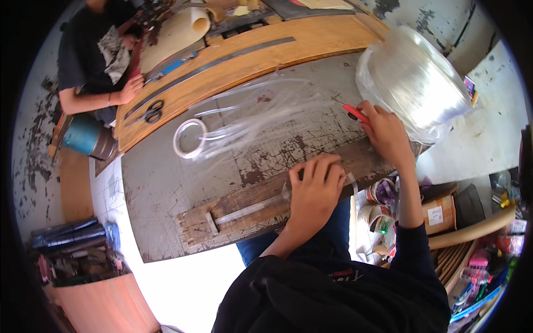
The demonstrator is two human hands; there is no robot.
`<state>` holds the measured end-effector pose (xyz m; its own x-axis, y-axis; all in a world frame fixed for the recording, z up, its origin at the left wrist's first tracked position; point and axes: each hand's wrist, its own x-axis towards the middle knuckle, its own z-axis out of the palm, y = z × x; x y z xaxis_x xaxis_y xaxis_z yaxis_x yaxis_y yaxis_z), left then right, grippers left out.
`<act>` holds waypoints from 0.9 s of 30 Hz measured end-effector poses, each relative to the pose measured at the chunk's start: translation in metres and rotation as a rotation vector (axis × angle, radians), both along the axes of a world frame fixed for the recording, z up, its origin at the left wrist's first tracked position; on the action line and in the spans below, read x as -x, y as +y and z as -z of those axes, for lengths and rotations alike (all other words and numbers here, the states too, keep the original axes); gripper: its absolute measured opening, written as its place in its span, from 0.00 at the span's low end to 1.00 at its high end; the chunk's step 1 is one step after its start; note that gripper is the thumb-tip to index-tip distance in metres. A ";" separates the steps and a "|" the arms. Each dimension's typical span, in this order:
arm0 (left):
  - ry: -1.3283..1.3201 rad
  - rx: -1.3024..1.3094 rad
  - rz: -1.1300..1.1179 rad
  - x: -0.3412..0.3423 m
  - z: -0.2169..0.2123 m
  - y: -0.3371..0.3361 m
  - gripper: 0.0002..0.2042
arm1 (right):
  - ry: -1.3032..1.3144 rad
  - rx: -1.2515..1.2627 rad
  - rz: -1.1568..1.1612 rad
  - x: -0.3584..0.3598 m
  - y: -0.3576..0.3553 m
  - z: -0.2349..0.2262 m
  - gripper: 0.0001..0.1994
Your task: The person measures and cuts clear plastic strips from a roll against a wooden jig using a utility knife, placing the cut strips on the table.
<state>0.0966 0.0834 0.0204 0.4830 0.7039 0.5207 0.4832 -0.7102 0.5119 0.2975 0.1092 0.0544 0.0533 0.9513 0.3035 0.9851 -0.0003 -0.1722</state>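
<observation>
My left hand (pixel 315 188) rests on a long worn wooden board (pixel 250 213) near the table's front edge, fingers bent and closed over a clear plastic strip (pixel 250 211). The strip lies along the board, and its other end curls out past my thumb. Near the strip's left end a small metal piece (pixel 211 223) stands on the board. To the right, my right hand (pixel 384 130) is closed around a red-handled tool (pixel 356 114) with a thin tip pointing left. Its exact kind is unclear. Past my hands, loose clear strips (pixel 250 122) spread over the grey table (pixel 161 205).
A large roll of clear plastic (pixel 419 77) stands at the right. A white tape roll (pixel 190 139) lies left, near black scissors (pixel 154 112) on a wooden plank (pixel 327 41). Across, a person (pixel 91 66) works at far left. Cluttered boxes (pixel 441 213) sit below right.
</observation>
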 end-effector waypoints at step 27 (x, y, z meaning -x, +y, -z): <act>-0.461 0.125 0.090 0.019 -0.019 -0.009 0.05 | 0.956 0.170 -0.207 0.076 -0.087 -0.016 0.06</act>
<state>0.0777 0.0744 0.0397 0.2836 0.7409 0.6088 0.1252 -0.6580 0.7425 0.2216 0.0218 0.0700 0.0319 0.9964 0.0779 0.4149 0.0577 -0.9080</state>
